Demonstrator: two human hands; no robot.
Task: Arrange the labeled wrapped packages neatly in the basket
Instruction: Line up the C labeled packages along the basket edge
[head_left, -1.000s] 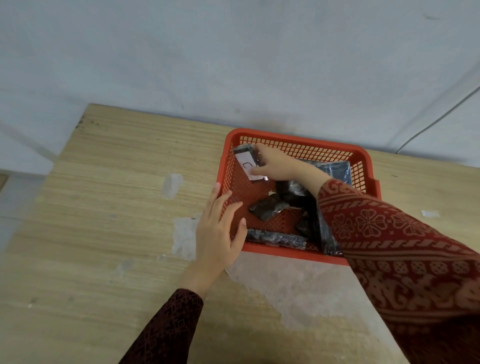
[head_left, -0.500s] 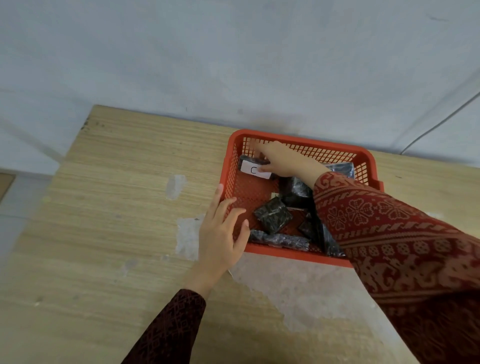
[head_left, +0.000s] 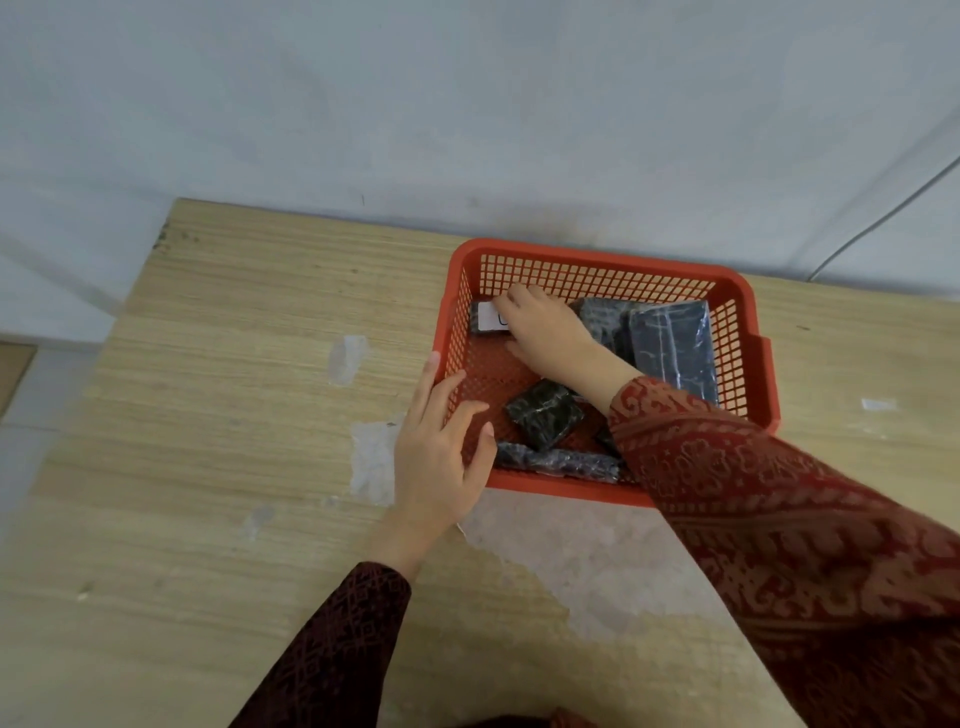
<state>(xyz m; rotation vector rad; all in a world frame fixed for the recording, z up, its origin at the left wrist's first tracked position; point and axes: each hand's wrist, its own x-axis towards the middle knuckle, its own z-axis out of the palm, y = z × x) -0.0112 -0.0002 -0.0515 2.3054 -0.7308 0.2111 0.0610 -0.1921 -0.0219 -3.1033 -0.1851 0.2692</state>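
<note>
Right hand flat, fingers spread, presses on labeled package in far-left corner of red basket; grip not clear. Package long axis left-right, label up. Left hand open against basket near-left corner.

Left hand flat, fingers spread and angled forward; right hand reaching farther ahead, palm down, fingers extended, both forearms in patterned maroon sleeves.

A plain, bare room, the kind hard to tell. A worn wooden table with peeling patches stands against a pale painted wall; a thin cable hangs above the table's far right edge.
</note>
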